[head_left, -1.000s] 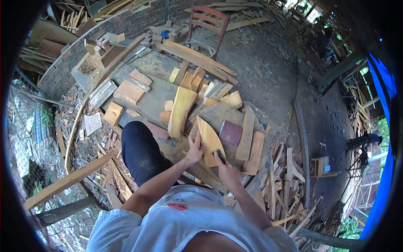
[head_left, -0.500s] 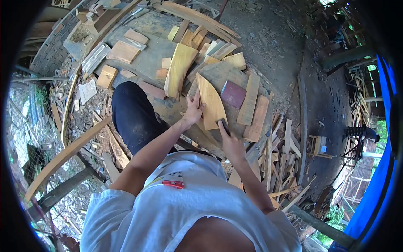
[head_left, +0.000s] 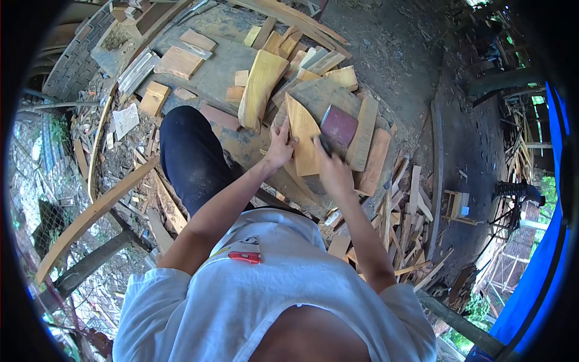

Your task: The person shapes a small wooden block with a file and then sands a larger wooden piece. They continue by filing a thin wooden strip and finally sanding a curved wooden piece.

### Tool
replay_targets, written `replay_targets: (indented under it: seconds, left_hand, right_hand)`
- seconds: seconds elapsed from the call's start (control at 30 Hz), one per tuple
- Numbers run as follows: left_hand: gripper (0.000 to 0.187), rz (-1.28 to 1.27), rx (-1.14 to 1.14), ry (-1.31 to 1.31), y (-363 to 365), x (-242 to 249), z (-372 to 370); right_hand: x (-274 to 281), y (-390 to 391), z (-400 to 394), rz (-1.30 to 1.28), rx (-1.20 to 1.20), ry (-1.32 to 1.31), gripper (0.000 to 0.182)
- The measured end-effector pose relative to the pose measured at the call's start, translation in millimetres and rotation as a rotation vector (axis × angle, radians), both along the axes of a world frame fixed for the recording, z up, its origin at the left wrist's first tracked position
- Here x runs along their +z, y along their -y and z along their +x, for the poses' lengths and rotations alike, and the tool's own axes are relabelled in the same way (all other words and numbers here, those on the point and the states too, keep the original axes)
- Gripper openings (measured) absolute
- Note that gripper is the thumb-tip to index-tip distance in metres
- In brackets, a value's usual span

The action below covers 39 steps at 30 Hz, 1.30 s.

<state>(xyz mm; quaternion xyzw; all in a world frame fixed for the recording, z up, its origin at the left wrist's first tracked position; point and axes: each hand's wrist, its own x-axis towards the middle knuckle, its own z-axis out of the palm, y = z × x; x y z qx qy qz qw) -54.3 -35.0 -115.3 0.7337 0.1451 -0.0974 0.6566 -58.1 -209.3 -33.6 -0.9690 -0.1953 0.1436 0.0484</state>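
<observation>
A pointed, curved-edged wooden board [head_left: 303, 130] lies in front of me, its tip facing away. My left hand [head_left: 280, 148] steadies it at the left edge, thumb on its face and fingers along the side. In my right hand [head_left: 336, 175] is a small dark block [head_left: 324, 145], pressed against the board's curved right edge; its underside is hidden. A maroon sheet [head_left: 339, 125], resembling sandpaper, rests just right of the board. Beyond it are two flat wooden planks [head_left: 364, 133]. A thick yellowish curved wood piece [head_left: 262, 87] stands left of the board.
Several wood offcuts [head_left: 180, 62] are spread over the worktop [head_left: 220, 78]. Scrap strips [head_left: 401, 226] pile up at the right, near my forearm. My raised knee [head_left: 192, 151] is at the left. A long curved wooden strip [head_left: 96, 218] runs along the left side.
My right hand and the dark block have moved up along the board's curved edge, away from me. My left hand still holds the left edge. The view has shifted slightly.
</observation>
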Motion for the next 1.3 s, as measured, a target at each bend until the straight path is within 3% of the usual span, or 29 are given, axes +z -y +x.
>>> replay_targets:
  seconds: [0.2, 0.37, 0.43, 0.53, 0.63, 0.77, 0.9, 1.07, 1.3]
  left_hand:
    - [0.072, 0.094, -0.025, 0.046, 1.8, -17.6, -2.4]
    - [0.072, 0.131, -0.049, 0.034, 1.3, -7.2, -4.0]
    - [0.074, -0.085, 0.004, -0.035, -0.6, 13.2, -1.4]
    - [0.074, -0.080, -0.001, -0.027, -1.6, 9.2, -1.8]
    - [0.074, 0.063, -0.016, 0.081, -2.1, -27.3, 1.3]
    - [0.073, -0.043, -0.002, 0.027, -0.4, -4.6, -2.7]
    - [0.072, -0.017, -0.029, -0.002, -1.1, 4.8, -2.8]
    - [0.072, -0.076, -0.015, -0.025, -3.9, 2.1, -2.8]
    - [0.072, -0.065, -0.025, 0.018, -4.9, 2.0, -3.8]
  right_hand:
    - [-0.2, 38.1, -59.1, -0.029, -0.012, -0.064, 0.069]
    - [-1.8, -12.4, 5.9, 0.091, -0.018, 0.009, 0.061]
    - [-9.0, -34.8, 32.3, 0.039, -0.065, 0.002, 0.060]
    - [-10.9, -33.7, 32.0, 0.097, -0.040, 0.029, 0.061]
    - [-5.1, -4.8, -8.0, 0.044, 0.005, 0.004, 0.067]
    - [0.5, 16.9, -41.6, -0.051, 0.005, -0.104, 0.072]
    - [-16.0, -10.4, -4.3, 0.072, 0.018, 0.057, 0.067]
    - [-17.4, -55.3, 51.7, 0.138, -0.033, 0.027, 0.065]
    - [-1.8, 3.7, -29.9, 0.002, 0.025, -0.115, 0.070]
